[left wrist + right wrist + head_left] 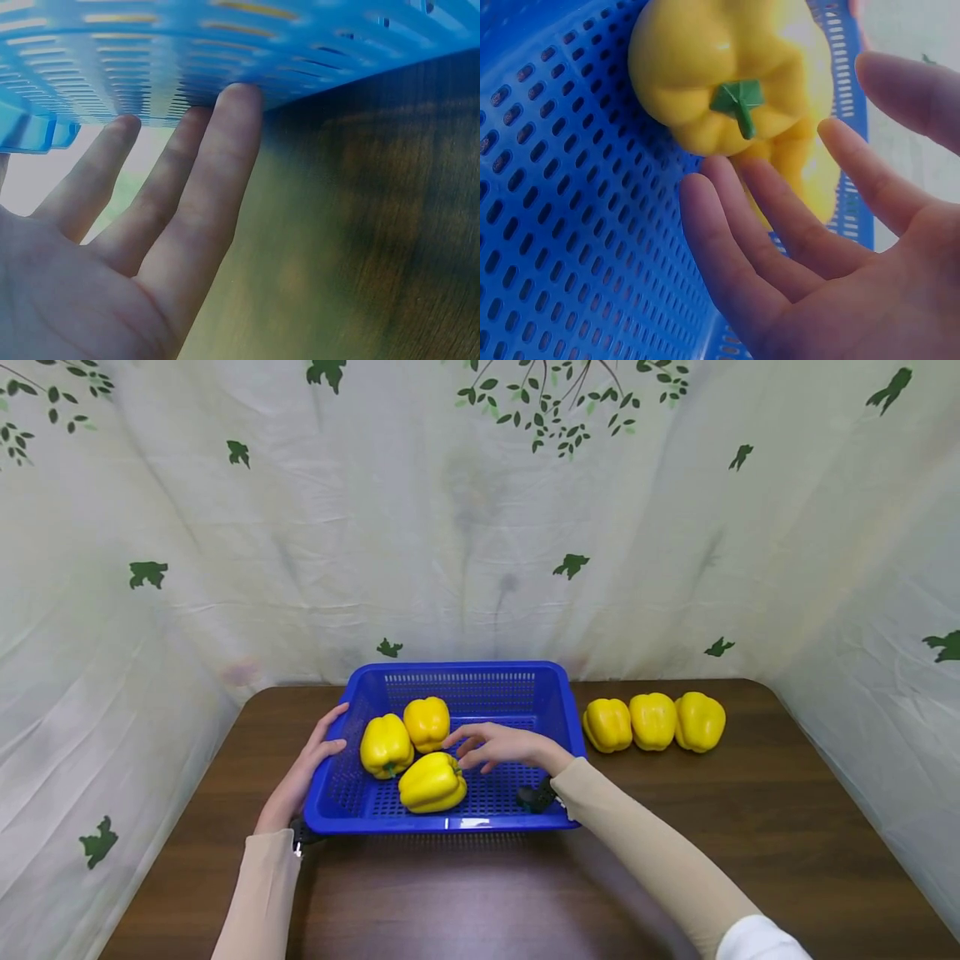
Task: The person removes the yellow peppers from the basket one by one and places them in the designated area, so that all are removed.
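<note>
A blue plastic basket with slotted walls stands on the table, with three yellow bell peppers in its left half. My left hand holds the basket's left rim, thumb over the edge; in the left wrist view its long fingers reach the outer wall from below. Over the basket floor, my right hand has loosely bent, spread fingers with nothing between them. Its fingertips are close to the stem end of the front bell pepper. Behind that lie the left bell pepper and the back bell pepper.
Three more yellow bell peppers stand in a row right of the basket: a near one, a middle one and an outer one. The brown wooden table backs onto a pale curtain with leaf prints.
</note>
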The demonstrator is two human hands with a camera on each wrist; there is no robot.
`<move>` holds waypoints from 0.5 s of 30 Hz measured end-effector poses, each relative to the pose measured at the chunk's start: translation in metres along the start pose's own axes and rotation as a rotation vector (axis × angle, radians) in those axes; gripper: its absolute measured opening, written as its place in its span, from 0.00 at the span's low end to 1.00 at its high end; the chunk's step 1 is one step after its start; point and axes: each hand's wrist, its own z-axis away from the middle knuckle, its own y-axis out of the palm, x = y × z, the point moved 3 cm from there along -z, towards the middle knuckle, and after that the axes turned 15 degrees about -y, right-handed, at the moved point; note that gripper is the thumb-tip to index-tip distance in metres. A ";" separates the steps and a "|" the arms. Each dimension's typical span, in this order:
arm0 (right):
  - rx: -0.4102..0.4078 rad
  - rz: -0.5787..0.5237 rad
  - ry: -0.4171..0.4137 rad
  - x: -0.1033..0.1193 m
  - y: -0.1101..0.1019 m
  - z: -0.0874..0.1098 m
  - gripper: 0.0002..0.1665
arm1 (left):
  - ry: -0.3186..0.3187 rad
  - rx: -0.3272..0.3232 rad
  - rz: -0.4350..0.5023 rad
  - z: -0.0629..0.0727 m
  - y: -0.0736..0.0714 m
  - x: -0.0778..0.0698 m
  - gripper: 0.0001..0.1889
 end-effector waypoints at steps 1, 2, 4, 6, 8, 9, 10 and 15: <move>0.006 0.005 0.004 -0.001 0.001 -0.001 0.26 | 0.002 -0.004 -0.002 0.000 0.000 0.000 0.30; 0.010 0.015 0.008 -0.002 0.002 -0.002 0.26 | 0.004 -0.006 -0.004 -0.001 0.000 0.000 0.29; 0.019 0.024 0.012 -0.004 0.004 -0.005 0.26 | 0.037 -0.015 0.002 -0.003 -0.001 -0.001 0.29; 0.028 0.032 0.020 -0.005 0.006 -0.007 0.27 | 0.057 -0.019 0.005 -0.004 -0.001 -0.002 0.29; 0.039 0.047 0.025 -0.005 0.007 -0.008 0.28 | 0.057 -0.013 0.010 -0.004 -0.001 -0.002 0.29; 0.045 0.050 0.026 -0.005 0.008 -0.009 0.29 | 0.053 -0.013 0.010 -0.004 -0.001 -0.002 0.29; 0.053 0.056 0.026 -0.004 0.009 -0.010 0.30 | 0.037 -0.009 0.007 -0.003 -0.001 -0.001 0.29; 0.080 0.063 0.024 -0.004 0.012 -0.014 0.33 | -0.017 -0.010 -0.005 0.000 -0.001 0.001 0.29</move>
